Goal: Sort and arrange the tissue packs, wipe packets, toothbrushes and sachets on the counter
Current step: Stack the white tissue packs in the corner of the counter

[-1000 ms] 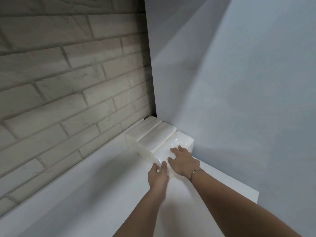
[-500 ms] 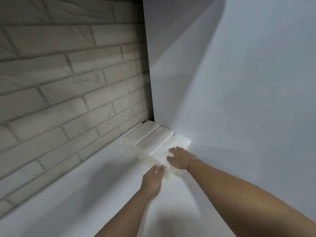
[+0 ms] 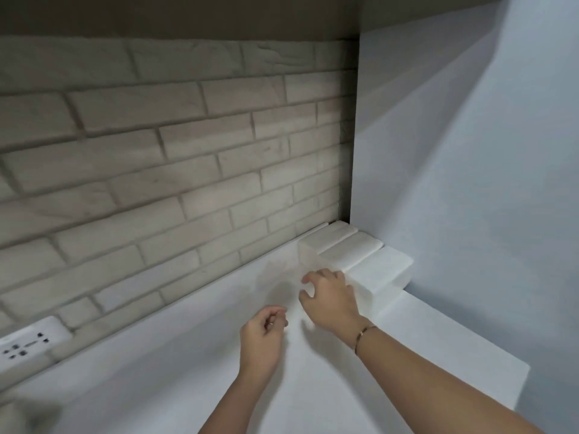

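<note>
The white counter [image 3: 407,355] runs into a corner between the brick wall [image 3: 188,151] and a plain side panel [image 3: 470,183]. Three white tissue packs [image 3: 360,250] lie there side by side, stepped, and touching one another. The main risk, I judge, is to that row: the packs look soft and film-wrapped, so a sideways brush from a wrist or forearm could skew the outermost pack [image 3: 380,270] or open a gap.

The right hand [image 3: 329,297] hovers at the row's near end with its fingers spread and half bent, gripping nothing. The left hand [image 3: 261,339] hangs apart from it, lower and loosely curled, with nothing visible in it. A careless reach past the packs could drag one along.

Much is out of sight. No wipe packets, toothbrushes or sachets show, so how far along the sorting is cannot be judged. The right hand covers the packs' near faces, and blur hides whether its fingertips touch them. A wall socket [image 3: 26,344] is cut off at the left edge.
</note>
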